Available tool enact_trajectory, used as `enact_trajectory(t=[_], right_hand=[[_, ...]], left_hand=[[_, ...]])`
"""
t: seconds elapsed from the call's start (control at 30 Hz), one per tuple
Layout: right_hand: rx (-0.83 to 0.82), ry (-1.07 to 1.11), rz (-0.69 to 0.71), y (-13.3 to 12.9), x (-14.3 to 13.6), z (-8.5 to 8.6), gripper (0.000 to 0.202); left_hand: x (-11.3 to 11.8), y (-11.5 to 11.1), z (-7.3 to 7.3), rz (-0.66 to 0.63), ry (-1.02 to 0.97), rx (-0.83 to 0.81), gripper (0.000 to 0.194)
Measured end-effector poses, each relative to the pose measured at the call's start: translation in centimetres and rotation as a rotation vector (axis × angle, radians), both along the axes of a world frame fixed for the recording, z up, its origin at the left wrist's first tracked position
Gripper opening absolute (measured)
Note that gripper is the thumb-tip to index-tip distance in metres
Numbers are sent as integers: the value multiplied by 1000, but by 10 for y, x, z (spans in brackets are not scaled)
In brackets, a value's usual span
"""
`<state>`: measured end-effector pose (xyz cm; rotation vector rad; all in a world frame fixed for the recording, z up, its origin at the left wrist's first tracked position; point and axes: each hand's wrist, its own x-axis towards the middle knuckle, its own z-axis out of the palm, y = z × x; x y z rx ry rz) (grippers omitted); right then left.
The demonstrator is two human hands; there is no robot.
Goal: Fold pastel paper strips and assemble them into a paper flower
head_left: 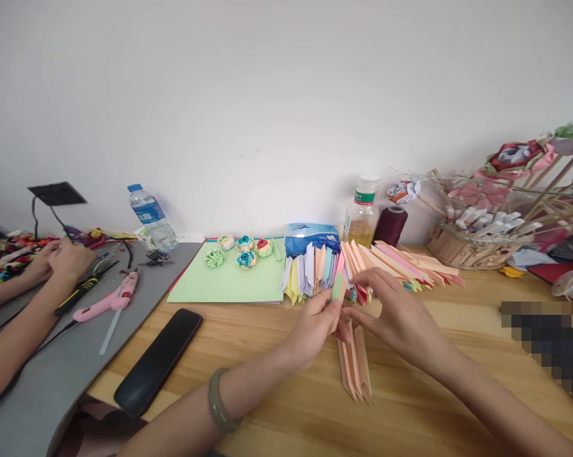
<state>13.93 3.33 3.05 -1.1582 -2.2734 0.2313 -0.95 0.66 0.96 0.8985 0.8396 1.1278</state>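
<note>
My left hand (317, 320) is closed on a folded paper strip (337, 289), which stands up from its fingers with a green and pink face. My right hand (396, 308) is close beside it on the right, thumb and forefinger apart and curved toward the strip; its lower fingers are partly hidden. Below both hands, several peach folded paper strips (354, 368) lie on the wooden table (277, 400). Just behind are rows of folded paper strips (310, 270) in lilac, yellow and orange, with more peach and pink strips (415, 263) fanned out to the right.
Paper flowers (246, 259) lie on green paper (220, 285). A black phone-like object (157, 362) is at left, near a pink glue gun (108, 301) and a co-worker's hands (70, 260). Behind stand a bottle (361, 212), a thread spool (390, 225) and a basket (465, 247).
</note>
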Motion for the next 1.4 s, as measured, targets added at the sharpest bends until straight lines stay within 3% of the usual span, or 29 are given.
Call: enact_trajectory(t=[0.13, 0.2, 0.5, 0.63, 0.77, 1.0, 1.13, 1.2, 1.3, 1.33, 1.4], right_hand=[[47, -1, 255, -1, -4, -10, 102], [29, -72, 278, -1, -7, -16, 108], [58, -94, 241, -1, -6, -22, 89], [-250, 52, 350, -2, 0, -11, 91], [-607, 391, 339, 2, 9, 6, 55], [-775, 449, 396, 12, 17, 21, 29], [-864, 415, 449, 14, 28, 28, 24], [-863, 374, 415, 14, 39, 29, 19], [-910, 251, 374, 12, 56, 28, 14], [-944, 198, 387, 10, 60, 27, 14], [-985, 90, 430, 7, 64, 23, 14]], left_hand=[[1, -1, 3, -8, -168, -74, 25], [2, -2, 4, -23, -238, -85, 25], [5, -3, 1, -78, -121, -106, 34], [2, -3, 0, -159, -153, -126, 30], [-1, -3, 3, -304, -214, -131, 22], [-7, -6, 8, -587, -323, -154, 24], [-5, -6, 4, -627, -164, -91, 42], [-4, -4, 0, -457, 1, 12, 46], [-8, 0, 0, -171, 371, 324, 25], [-11, 2, 1, -185, 503, 449, 25], [-17, 6, 4, -374, 742, 748, 40]])
